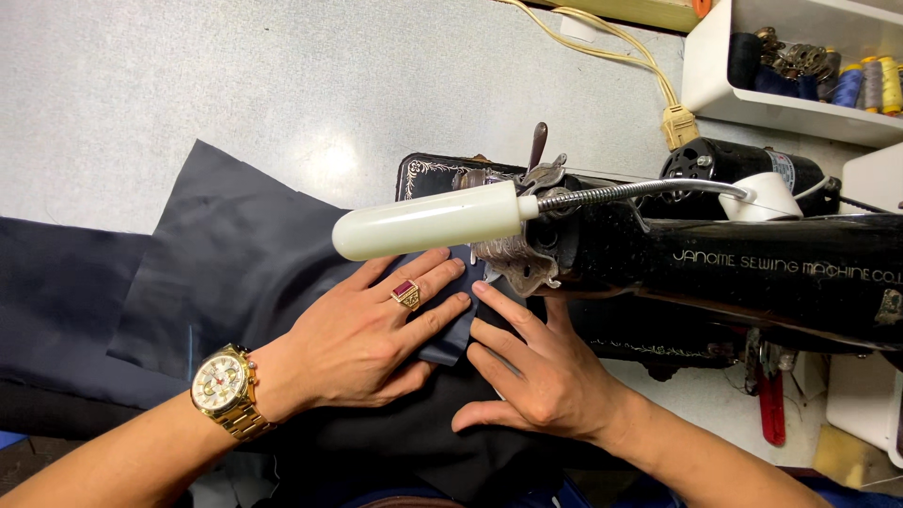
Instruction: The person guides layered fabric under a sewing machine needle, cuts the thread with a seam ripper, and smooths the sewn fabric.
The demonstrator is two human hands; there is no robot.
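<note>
Head view: both hands lie flat on a dark navy cloth (235, 273) spread over the grey tabletop (141, 85), in front of a black sewing machine (734, 268). The left hand (362, 334) rests palm down, fingers spread narrow and pointing toward the machine's needle end; it wears a ring (406, 294) and a gold watch (224, 388) on the wrist. The right hand (531, 372) lies just beside it, fingers extended flat, the forefinger tip touching the cloth near the left fingertips. Neither hand grips anything; both press a small folded piece (453, 329) of the cloth, which lies between them and runs up under the machine's head. The piece's long axis points away from the person, toward the presser foot, which a white lamp (428, 219) on a flexible neck hides. So the sewing point lies straight ahead of the fingertips, slightly nearer the right hand's forefinger. The bulk of the cloth trails off to the left, well apart from the machine. A white tray (724, 89) with thread spools (870, 83) sits at the far right, beyond the machine's motor (724, 162).
</note>
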